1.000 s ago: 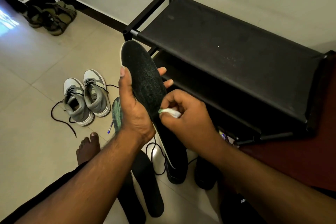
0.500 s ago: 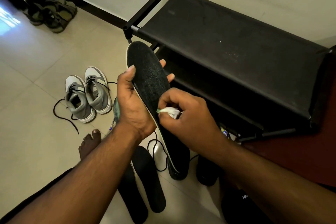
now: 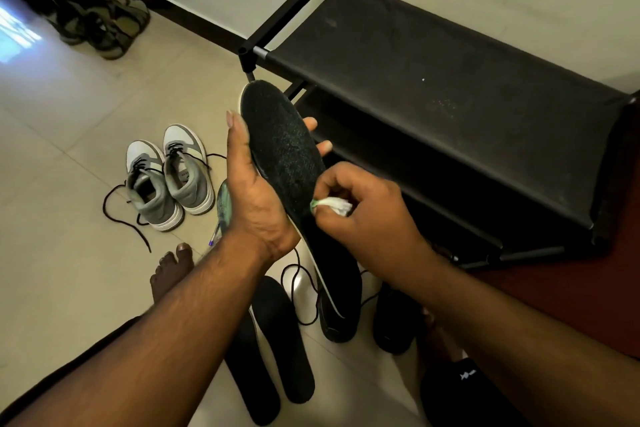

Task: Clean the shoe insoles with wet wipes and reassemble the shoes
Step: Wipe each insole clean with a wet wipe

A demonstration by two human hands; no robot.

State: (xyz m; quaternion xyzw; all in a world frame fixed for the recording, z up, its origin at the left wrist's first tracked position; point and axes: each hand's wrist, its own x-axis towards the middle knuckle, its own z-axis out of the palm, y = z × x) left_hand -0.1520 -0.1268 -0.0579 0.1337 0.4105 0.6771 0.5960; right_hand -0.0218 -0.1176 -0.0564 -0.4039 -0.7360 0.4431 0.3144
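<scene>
Two hands met over one black insole in the head view. The left hand cradled it from beneath, thumb along its near edge and fingertips showing past the far edge, toe end tilted up toward the black shoe rack. The right hand pinched a crumpled wet wipe against the insole's middle. Two more insoles lay on the tiled floor below, beside what seemed to be black shoes. Grey sneakers stood well apart.
</scene>
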